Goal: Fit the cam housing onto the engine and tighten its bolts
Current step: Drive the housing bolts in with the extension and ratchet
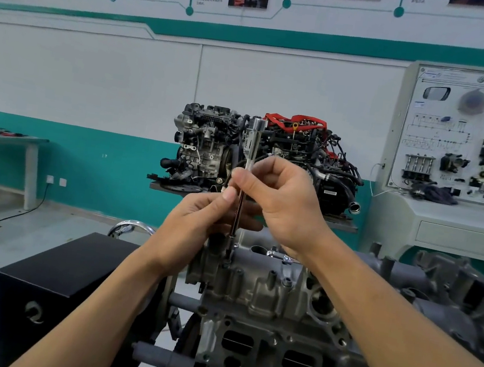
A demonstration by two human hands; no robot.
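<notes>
Right grip [281,201] pinches driver [253,143] upright, tip down.

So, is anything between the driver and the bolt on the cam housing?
Nothing visible. Left hand and right hand hold the driver, its tip on the bolt at a corner of the cam housing.

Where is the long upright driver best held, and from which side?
Pinch the driver on its thin shaft, near the knurled band, fingertips coming from the sides. It stands almost upright on a bolt of the cam housing, so a side pinch, as left hand and right hand show, should let it spin.
</notes>
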